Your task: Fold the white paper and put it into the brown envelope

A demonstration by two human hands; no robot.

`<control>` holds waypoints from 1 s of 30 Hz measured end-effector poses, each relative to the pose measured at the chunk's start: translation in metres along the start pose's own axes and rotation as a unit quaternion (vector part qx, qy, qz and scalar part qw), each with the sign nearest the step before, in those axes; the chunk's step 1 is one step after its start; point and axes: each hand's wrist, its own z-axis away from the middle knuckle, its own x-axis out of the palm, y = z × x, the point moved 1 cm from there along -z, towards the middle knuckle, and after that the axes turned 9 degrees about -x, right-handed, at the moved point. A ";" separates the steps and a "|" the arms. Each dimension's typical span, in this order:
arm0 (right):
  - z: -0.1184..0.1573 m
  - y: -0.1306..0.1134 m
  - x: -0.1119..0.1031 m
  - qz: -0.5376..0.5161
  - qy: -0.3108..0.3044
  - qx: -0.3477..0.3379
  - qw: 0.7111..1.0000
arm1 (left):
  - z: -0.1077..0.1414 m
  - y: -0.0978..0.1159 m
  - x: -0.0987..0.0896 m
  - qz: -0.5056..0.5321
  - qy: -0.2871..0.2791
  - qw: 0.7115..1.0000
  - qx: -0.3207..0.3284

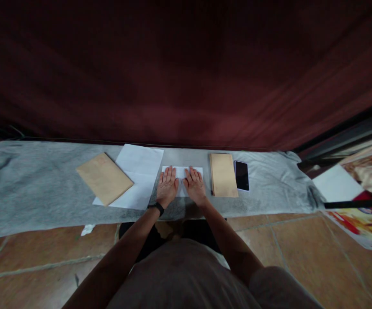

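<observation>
A folded white sheet of paper (182,191) lies on the grey cloth in front of me. My left hand (167,184) presses flat on its left part, fingers stretched out. Flat on the right part rests my right hand (194,183), its fingers also extended. Both hands cover much of the sheet. To the left are larger white sheets of paper (140,171), with a brown envelope (104,178) lying slantwise over them. A stack of brown envelopes (223,176) sits to the right of my right hand.
Beside the envelope stack lies a phone (242,176) with a dark screen. The grey cloth (50,171) covers a long narrow surface. A dark red curtain (186,94) hangs behind it. On the tiled floor (269,240) lies a white scrap (88,229).
</observation>
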 end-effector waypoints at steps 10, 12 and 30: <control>0.010 0.019 -0.004 0.022 0.033 0.038 0.999 | 0.010 -0.002 -0.003 0.039 0.035 0.997 -0.059; 0.010 0.018 -0.004 0.024 0.034 0.039 0.998 | 0.019 -0.005 -0.005 0.059 0.040 0.995 -0.073; 0.015 0.014 -0.008 0.027 0.044 0.032 0.998 | 0.014 -0.028 -0.035 0.348 -0.019 0.871 -0.347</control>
